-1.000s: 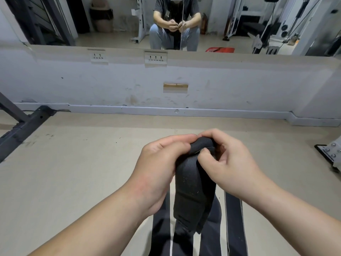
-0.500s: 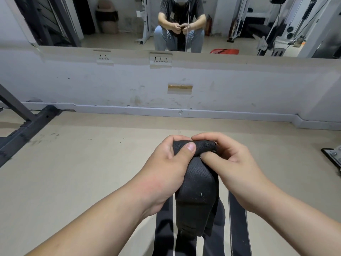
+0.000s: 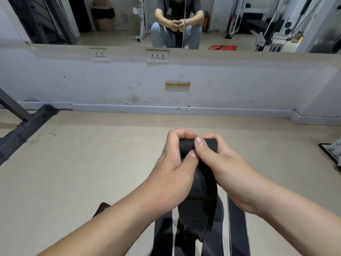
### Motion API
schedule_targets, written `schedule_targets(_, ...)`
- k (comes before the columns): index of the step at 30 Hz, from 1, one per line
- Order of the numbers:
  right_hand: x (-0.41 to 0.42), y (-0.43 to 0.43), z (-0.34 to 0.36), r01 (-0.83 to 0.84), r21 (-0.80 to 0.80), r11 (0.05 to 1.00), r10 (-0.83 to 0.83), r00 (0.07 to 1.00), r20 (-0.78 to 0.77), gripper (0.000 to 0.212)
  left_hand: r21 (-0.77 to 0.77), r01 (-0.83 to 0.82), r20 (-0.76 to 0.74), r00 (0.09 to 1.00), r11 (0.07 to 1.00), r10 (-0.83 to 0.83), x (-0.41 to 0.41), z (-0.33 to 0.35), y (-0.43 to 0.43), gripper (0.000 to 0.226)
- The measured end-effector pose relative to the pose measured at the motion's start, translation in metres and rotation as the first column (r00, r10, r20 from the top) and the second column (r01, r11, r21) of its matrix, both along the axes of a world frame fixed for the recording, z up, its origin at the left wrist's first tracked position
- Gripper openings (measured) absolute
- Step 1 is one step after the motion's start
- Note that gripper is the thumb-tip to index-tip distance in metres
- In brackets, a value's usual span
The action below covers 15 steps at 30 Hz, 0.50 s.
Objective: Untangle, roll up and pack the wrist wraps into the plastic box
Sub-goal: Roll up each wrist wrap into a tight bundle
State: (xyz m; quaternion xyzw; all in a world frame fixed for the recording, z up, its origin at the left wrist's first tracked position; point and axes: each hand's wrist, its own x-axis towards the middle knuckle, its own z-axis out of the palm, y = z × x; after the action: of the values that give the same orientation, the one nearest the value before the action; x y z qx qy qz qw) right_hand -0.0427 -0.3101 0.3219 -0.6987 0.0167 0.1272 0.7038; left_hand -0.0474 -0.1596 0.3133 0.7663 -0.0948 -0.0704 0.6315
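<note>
Black woven fabric fills the nearest part of the view: several dark straps with pale edges point(image 3: 237, 230) lie side by side on the beige floor point(image 3: 73, 172), between the person's forearms. Just above them hangs the wrist wrap point(image 3: 198, 200), held up off the floor, its free end dangling down over the straps. The left hand point(image 3: 173, 174) grips the wrap's upper end, fingers curled over the top and thumb pressed on the front. The right hand point(image 3: 225, 167) pinches the same end from the other side, its thumb lying on the folded top edge, touching the left thumb. Farther off, a dark metal frame point(image 3: 27, 126) rests on the floor at left and a bolted metal bracket point(image 3: 332, 150) at right. Beyond, a scuffed white wall point(image 3: 110, 84) carries two socket plates point(image 3: 157, 56). Above it a mirror point(image 3: 221, 21) reflects a crouched person and gym machines.
</note>
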Motion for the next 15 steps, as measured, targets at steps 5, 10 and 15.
schedule_targets(5,0.003,0.000,-0.004,0.020,0.084,0.996,-0.023,0.999,0.037,0.011,-0.079,0.001,-0.120,0.993,0.997,-0.011,0.008,0.001,0.001,0.046)
schedule_targets(10,0.012,-0.011,0.002,-0.009,0.122,0.992,-0.005,0.993,0.116,0.015,-0.258,-0.101,-0.229,0.973,0.961,0.041,0.019,0.002,-0.003,0.032)
schedule_targets(15,0.008,-0.011,-0.001,-0.083,-0.084,0.993,0.103,0.957,0.272,0.028,-0.118,-0.044,-0.214,0.977,0.992,0.018,0.024,-0.001,-0.003,0.045)
